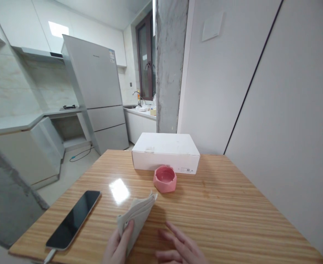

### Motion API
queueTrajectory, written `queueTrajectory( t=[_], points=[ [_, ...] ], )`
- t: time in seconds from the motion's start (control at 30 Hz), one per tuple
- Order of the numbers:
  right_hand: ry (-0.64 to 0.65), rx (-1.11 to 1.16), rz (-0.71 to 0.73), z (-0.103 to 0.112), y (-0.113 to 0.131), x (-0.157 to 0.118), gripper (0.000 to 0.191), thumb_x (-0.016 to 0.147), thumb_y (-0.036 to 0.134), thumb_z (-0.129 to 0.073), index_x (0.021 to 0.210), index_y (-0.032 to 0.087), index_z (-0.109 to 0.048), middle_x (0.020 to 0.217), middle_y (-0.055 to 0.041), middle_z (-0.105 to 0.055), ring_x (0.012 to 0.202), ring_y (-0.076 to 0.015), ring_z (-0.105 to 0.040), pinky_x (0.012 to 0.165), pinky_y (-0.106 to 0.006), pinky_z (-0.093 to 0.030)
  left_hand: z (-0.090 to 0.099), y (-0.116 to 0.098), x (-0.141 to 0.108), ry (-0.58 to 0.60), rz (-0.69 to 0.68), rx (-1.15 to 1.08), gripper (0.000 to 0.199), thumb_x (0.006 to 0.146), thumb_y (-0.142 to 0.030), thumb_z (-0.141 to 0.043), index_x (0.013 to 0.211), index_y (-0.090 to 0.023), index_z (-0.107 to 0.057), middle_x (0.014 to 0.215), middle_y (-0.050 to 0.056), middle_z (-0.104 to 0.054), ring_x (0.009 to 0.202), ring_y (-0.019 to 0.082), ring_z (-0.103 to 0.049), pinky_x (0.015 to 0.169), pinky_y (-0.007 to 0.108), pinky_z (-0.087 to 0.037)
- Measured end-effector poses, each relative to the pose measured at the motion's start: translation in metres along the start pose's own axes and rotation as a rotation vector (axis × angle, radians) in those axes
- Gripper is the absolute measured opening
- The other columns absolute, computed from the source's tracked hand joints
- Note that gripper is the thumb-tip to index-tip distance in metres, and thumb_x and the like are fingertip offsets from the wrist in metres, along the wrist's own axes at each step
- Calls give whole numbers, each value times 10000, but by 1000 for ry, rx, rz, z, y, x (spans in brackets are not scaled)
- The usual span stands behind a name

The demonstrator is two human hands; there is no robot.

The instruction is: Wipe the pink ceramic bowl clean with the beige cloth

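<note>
A folded pale grey cloth stands tilted over the near part of the table, its layered edges toward the far side. My left hand pinches its near left end, thumb on the face turned to me. To the right of the cloth, my right hand hovers with fingers apart, slightly blurred, and holds nothing. Beyond both hands sits a pink faceted ashtray. A black-screened phone lies flat to the left, with a white cable plugged into its near end.
The wood-grain table has a white box at its far edge, just behind the ashtray. A wall runs along the right side. Past the table are a grey column, a fridge and kitchen counters.
</note>
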State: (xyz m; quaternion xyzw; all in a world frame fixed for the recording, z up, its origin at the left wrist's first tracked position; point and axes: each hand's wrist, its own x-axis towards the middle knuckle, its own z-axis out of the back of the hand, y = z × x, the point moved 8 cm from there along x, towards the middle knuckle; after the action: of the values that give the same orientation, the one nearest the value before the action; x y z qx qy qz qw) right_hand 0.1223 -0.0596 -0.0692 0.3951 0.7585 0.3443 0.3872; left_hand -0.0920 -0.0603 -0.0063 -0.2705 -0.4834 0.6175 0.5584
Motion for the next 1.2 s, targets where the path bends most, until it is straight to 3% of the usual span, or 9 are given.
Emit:
queueTrajectory(
  t=[0.1,0.2,0.33,0.53,0.67,0.83,0.93,1.03,1.2],
  points=[
    [34,166,-12,-5,12,-8,706,623,684,-687,1168,244,-599,1248,-138,-609,982,-284,-668,811,-426,-521,-68,-17,-9,171,-224,26,382,936,-411,-382,1153,-258,-655,961,49,-747,995,263,-672,805,369,-578],
    [-86,176,56,10,30,-14,593,735,695,-559,1048,204,-669,1023,-149,-709,887,-302,-688,683,-423,-562,-133,-42,-43,457,-710,134,351,932,-333,-435,1251,-299,-576,1146,54,-689,1117,261,-613,939,405,-514],
    [-192,243,29,35,35,-18,463,704,505,-707,1020,168,-681,894,-119,-736,810,-289,-705,666,-391,-579,-150,-73,-56,599,-1038,218,386,914,-255,-499,1297,-304,-514,1268,45,-616,1202,222,-547,1043,374,-417],
    [-401,460,45,77,60,-29,447,675,379,-752,1043,141,-661,896,-117,-751,877,-299,-705,805,-406,-560,-97,-94,80,184,-412,118,744,753,-349,-678,1404,-184,-359,1483,155,-336,1371,317,-307,1119,492,-281],
    [-766,451,299,113,107,-37,531,654,350,-768,1119,148,-613,1023,-112,-730,974,-295,-677,809,-393,-562,-120,-73,132,302,-224,-75,945,535,-379,-826,1345,-138,-404,1361,191,-478,1263,349,-447,1049,468,-356],
    [-887,-202,660,106,163,-10,510,754,531,-659,1078,137,-647,1035,-110,-722,1047,-286,-635,832,-356,-545,-129,-66,132,287,-197,-188,645,578,-354,-803,1146,-186,-547,1122,99,-653,1036,272,-610,912,394,-453],
    [-485,-620,875,54,170,32,456,893,495,-487,1110,126,-647,1058,-137,-709,1034,-285,-636,915,-426,-498,-123,-75,122,287,-184,-227,693,530,-337,-832,1150,-207,-551,1128,86,-658,1040,276,-610,910,380,-457],
    [-316,-705,956,24,156,57,417,906,432,-492,1237,194,-584,1243,-106,-625,1221,-264,-521,1048,-443,-396,-120,-80,116,304,-169,-353,762,488,-269,-850,1180,-201,-536,1164,94,-642,1077,283,-592,937,379,-450],
    [-392,-643,1087,23,141,54,376,946,338,-417,1284,229,-540,1328,-91,-561,1319,-237,-413,1107,-487,-321,-134,-70,113,379,-62,-622,745,481,-235,-864,1156,-185,-553,1180,112,-630,1108,280,-574,948,355,-444]
  ],
)
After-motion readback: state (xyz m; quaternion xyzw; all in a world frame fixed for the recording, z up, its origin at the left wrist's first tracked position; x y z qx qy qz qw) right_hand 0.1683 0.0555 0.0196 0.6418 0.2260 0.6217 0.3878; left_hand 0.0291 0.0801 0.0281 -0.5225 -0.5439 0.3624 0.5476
